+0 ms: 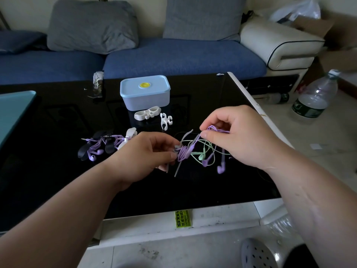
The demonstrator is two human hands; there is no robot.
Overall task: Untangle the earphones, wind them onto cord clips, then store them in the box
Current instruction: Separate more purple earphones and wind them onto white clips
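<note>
The purple cable [217,129] is partly wound round a grey clip [183,153], which sits between the two hands, held above the black table [58,122]. The left hand [143,155] has its fingers curled, thumb and fingertips pinching the grey clip at its left side. The right hand [237,136] is curled too, thumb and forefinger pinching a small bunch of loose loops of the purple cable just up and right of the clip. Two purple earbuds [220,168] dangle below the right hand's fingers. Green earphones [201,156] lie tangled through the loose cable, between the clip and the right hand.

Beyond the fingertips lie two white clips [147,113], and just behind them stands the light blue box [144,93], its lid on. To the left of the left hand's fingers sits a pile of purple earphones [100,147] with dark clips among them. Past the table is a blue sofa [173,57], and far to the right of the right hand a water bottle [314,97] stands on the floor.
</note>
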